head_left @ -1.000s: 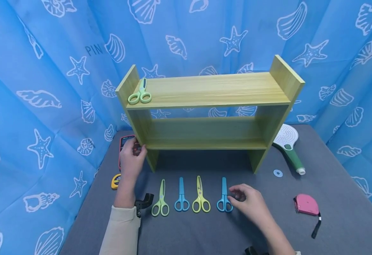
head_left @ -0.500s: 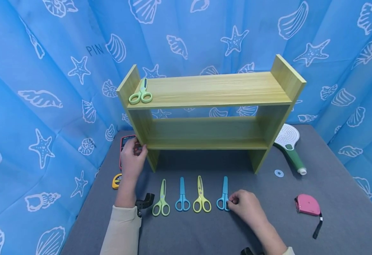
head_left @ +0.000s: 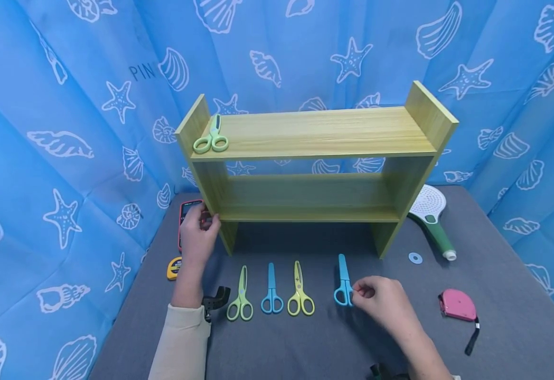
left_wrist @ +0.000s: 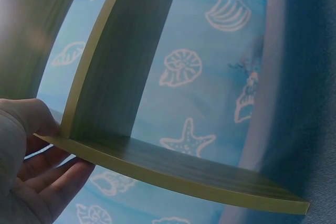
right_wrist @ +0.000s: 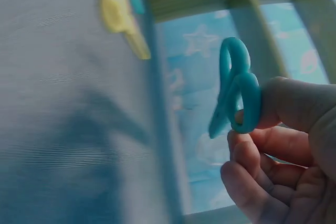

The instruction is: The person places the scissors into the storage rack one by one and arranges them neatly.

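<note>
My right hand (head_left: 383, 303) pinches a pair of blue scissors (head_left: 344, 279) by one finger loop, between thumb and fingertips. The scissors are raised off the cloth, blades pointing away, and a shadow shows below them in the right wrist view. At the left, my left hand (head_left: 198, 235) grips the side panel (left_wrist: 184, 182) of a wooden two-tier shelf (head_left: 305, 216), thumb and fingers on opposite faces. On the table lie green scissors (head_left: 242, 285), another blue pair (head_left: 271, 287) and yellow scissors (head_left: 298, 285), in a row. Light green scissors (head_left: 213, 138) lie on the top tier's left end.
Behind the left hand are a red-edged device (head_left: 182, 216) and a yellow tape measure (head_left: 174, 268). To the right lie a green-and-white shower head (head_left: 432, 227), a small blue ring (head_left: 415, 258) and a pink tape measure (head_left: 459, 304). A blue curtain (head_left: 91, 184) hangs behind.
My right hand has closed on the rightmost blue scissors' handle, lifted them and moved slightly right and away. The left hand stays on the shelf.
</note>
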Available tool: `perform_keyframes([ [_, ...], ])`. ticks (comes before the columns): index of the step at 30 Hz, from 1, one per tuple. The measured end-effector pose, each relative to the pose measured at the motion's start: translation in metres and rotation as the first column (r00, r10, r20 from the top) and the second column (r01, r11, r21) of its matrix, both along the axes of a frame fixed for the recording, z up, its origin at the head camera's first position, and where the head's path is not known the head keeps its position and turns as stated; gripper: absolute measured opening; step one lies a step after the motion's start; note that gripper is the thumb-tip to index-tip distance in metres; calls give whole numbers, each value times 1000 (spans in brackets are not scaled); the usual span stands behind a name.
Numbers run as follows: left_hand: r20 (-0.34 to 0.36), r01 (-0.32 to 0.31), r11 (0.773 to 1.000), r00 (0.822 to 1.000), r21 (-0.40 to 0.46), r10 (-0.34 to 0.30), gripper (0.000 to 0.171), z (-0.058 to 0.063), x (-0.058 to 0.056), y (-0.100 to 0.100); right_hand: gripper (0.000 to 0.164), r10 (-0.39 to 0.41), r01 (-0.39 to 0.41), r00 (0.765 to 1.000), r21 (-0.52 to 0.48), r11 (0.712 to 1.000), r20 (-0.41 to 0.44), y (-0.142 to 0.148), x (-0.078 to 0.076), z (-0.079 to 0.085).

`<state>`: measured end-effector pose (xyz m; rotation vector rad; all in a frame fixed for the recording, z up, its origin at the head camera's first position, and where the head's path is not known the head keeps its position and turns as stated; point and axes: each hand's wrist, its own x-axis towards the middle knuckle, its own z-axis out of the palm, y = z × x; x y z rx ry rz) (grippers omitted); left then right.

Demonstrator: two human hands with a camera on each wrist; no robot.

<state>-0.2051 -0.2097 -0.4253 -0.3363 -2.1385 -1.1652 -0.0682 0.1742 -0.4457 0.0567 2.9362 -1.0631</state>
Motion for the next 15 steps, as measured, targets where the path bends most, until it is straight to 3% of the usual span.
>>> perform_keyframes([
  [9, 3, -14, 1000, 1000, -16, 14, 28, 0, 0, 0, 5, -25, 24, 999, -45, 999, -34, 8, 17, 47],
  [15, 17, -18, 1000, 1000, -10, 18, 28, 1, 1, 1, 8, -16, 6, 986, -60, 998, -168, 14, 26, 72],
])
